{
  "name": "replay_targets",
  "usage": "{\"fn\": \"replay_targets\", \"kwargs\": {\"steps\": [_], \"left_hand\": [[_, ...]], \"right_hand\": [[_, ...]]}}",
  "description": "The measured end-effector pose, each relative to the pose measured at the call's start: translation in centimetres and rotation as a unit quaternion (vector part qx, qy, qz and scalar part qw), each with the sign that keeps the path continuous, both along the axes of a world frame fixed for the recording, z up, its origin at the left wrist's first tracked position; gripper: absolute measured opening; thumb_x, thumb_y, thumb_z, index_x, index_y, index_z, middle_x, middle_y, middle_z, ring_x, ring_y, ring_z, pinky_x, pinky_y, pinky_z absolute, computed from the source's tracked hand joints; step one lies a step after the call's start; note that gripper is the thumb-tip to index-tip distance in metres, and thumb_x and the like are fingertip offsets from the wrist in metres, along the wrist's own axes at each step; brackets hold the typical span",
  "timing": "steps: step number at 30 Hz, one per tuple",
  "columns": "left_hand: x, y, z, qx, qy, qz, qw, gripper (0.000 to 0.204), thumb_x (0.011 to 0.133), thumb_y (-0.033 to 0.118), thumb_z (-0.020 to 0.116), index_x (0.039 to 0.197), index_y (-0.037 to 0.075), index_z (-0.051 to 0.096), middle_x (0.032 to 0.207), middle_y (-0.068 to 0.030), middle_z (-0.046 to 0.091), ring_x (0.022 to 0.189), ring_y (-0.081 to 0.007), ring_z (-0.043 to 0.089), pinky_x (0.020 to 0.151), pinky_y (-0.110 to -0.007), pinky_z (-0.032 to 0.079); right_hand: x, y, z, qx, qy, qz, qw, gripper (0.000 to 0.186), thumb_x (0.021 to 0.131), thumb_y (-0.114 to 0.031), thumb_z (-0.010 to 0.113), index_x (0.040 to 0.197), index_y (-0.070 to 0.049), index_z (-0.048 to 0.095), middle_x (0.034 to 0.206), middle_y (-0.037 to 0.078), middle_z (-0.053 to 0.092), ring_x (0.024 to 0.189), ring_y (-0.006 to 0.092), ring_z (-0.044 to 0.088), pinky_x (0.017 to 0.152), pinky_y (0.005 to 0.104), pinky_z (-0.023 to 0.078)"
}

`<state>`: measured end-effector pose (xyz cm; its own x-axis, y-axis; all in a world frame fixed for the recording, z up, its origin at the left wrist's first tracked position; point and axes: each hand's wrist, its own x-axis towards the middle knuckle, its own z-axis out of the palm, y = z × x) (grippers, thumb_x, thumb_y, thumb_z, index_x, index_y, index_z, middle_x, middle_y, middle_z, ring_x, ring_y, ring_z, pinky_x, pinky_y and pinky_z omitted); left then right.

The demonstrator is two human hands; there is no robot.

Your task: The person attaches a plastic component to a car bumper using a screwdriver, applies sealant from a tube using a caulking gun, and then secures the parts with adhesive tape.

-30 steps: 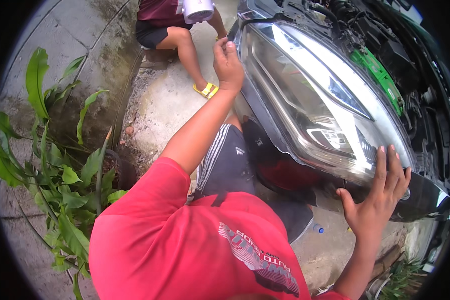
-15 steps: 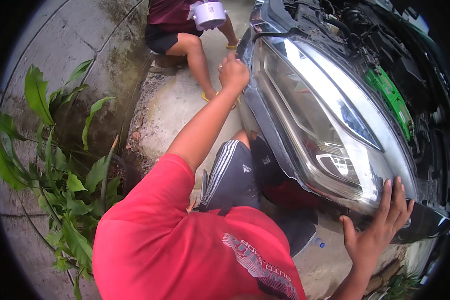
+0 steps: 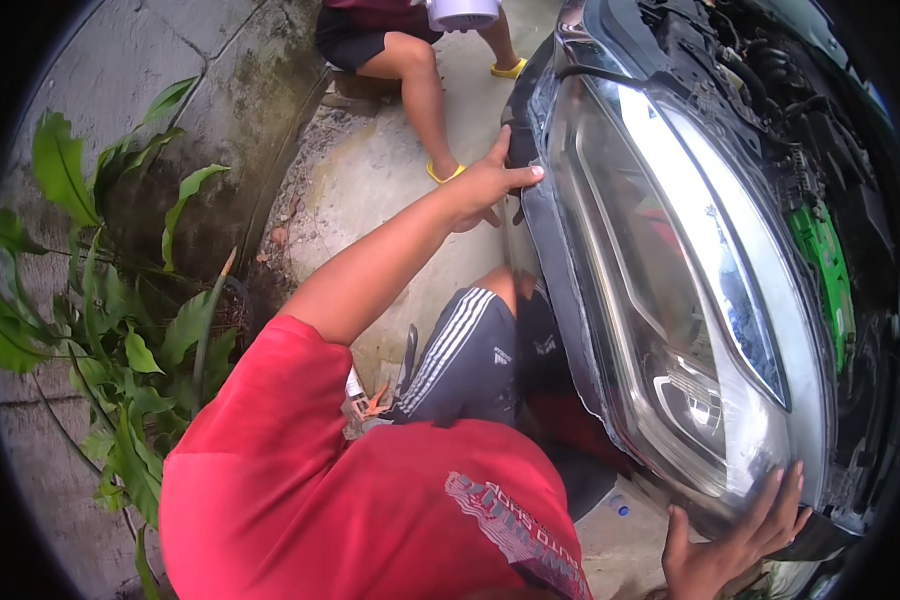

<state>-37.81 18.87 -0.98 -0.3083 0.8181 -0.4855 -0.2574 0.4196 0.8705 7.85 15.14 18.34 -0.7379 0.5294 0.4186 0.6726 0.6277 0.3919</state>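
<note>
Headlight assembly, large, with a clear curved lens and a dark plastic housing, fills the right half of the head view, lying at the front of a dark car with its engine bay open. It runs from the upper middle of the picture down to the lower right. A bright green plastic part shows in the engine bay just past the lamp's far edge.

The left hand reaches forward on an outstretched bare arm and rests on the upper, dark edge of the lamp housing. Its fingers are spread and loose, the thumb lying along the rim, not clenched around anything; how firmly it presses cannot be told. The right hand sits at the lower right, palm flat against the lamp's lower end, fingers splayed over the lens, open rather than grasping.

A red short-sleeved shirt with printed lettering covers the person's torso in the lower middle, and dark shorts with white side stripes show between it and the lamp.

A second person sits at the top of the picture on the concrete ground, one bare leg stretched down to a yellow sandal, with a white round container above the knee.

Green broad-leaved plants grow at the left beside a stained concrete wall.
</note>
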Motion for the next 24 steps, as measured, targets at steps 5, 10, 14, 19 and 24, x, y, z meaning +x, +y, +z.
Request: {"fn": "replay_targets", "kwargs": {"steps": [5, 10, 14, 19, 24], "left_hand": [[2.5, -0.4, 0.1, 0.065, -0.047, 0.024, 0.997, 0.110, 0.102, 0.039, 0.069, 0.169, 0.025, -0.017, 0.174, -0.0203, 0.016, 0.159, -0.0404, 0.018, 0.111, -0.078, 0.032], [2.4, -1.1, 0.4, 0.062, -0.050, 0.012, 0.997, 0.113, 0.099, 0.040, 0.073, 0.170, 0.025, -0.014, 0.173, -0.0184, 0.022, 0.158, -0.0396, 0.021, 0.114, -0.076, 0.028], [2.6, -1.1, -1.9, 0.107, -0.024, 0.039, 0.993, 0.114, 0.096, 0.044, 0.077, 0.172, 0.024, -0.004, 0.166, -0.0166, 0.033, 0.149, -0.0356, 0.037, 0.109, -0.069, 0.037], [3.6, -0.5, -3.3, 0.111, 0.109, 0.072, 0.985, 0.102, 0.097, 0.048, 0.074, 0.172, 0.019, 0.011, 0.157, -0.0195, 0.048, 0.142, -0.0289, 0.048, 0.114, -0.043, 0.042], [2.3, 0.0, -2.6, 0.098, 0.200, 0.075, 0.972, 0.098, 0.097, 0.055, 0.071, 0.169, 0.010, 0.023, 0.155, -0.0252, 0.051, 0.143, -0.0307, 0.050, 0.117, -0.037, 0.040]], "right_hand": [[0.7, -0.3, -0.8, -0.031, 0.006, -0.029, 0.999, 0.097, 0.094, -0.082, 0.050, 0.157, -0.008, 0.047, 0.160, 0.022, 0.045, 0.150, 0.0382, 0.040, 0.126, 0.0619, 0.020], [1.0, -0.6, -1.0, -0.043, -0.005, -0.047, 0.998, 0.100, 0.093, -0.084, 0.047, 0.159, -0.009, 0.045, 0.163, 0.021, 0.042, 0.153, 0.0382, 0.036, 0.128, 0.0630, 0.013], [0.7, -0.9, -0.7, -0.039, -0.001, -0.031, 0.999, 0.099, 0.093, -0.079, 0.052, 0.160, -0.008, 0.042, 0.160, 0.020, 0.044, 0.150, 0.0393, 0.038, 0.127, 0.0630, 0.015], [1.9, -1.4, -0.5, -0.038, -0.059, -0.051, 0.996, 0.105, 0.089, -0.075, 0.061, 0.163, -0.006, 0.035, 0.163, 0.024, 0.039, 0.153, 0.0424, 0.034, 0.126, 0.0660, 0.014], [1.9, -1.4, -0.4, -0.041, -0.044, -0.059, 0.996, 0.106, 0.086, -0.075, 0.064, 0.163, -0.008, 0.036, 0.164, 0.021, 0.039, 0.154, 0.0405, 0.033, 0.127, 0.0642, 0.014]]}}
